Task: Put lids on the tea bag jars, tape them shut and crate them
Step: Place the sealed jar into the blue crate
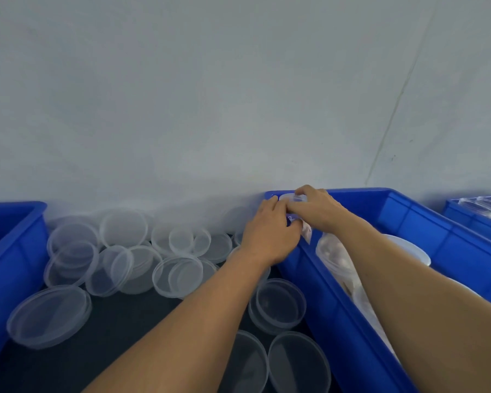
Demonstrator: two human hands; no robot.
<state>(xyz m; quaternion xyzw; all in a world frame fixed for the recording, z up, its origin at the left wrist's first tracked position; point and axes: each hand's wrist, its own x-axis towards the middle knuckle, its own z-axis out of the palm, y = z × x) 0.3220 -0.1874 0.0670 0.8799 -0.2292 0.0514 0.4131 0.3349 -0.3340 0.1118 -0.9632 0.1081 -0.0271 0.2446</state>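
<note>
- Both hands met at the far left corner of the right crate (414,219), on its rim. The step in hand looked like taping, though that is a judgement: a clear roll, probably tape (293,198), sat on the corner.
- The right hand (318,207) had its fingers curled over the roll, gripping it.
- The left hand (272,236) lay just beside, fingers bent at the rim and touching the right hand; whether it pinched a tape end or anything else could not be told, since the fingertips were hidden.
- The next move would call for freeing a length of tape and carrying it to a lidded jar; a thin clear strip is easy to lose or fold on itself.
- The right crate held jars (333,255), clear, with pale contents, lying near the left wall; a white round thing (411,248) lay further in. Whether the jars had lids was unclear.
- Loose clear lids (179,275) lay scattered on the dark table (116,324) between the crates, some overlapping.
- The left crate (12,245) showed only its wall; its contents were out of view.
- A third crate (476,219) at far right held clear round containers.
</note>
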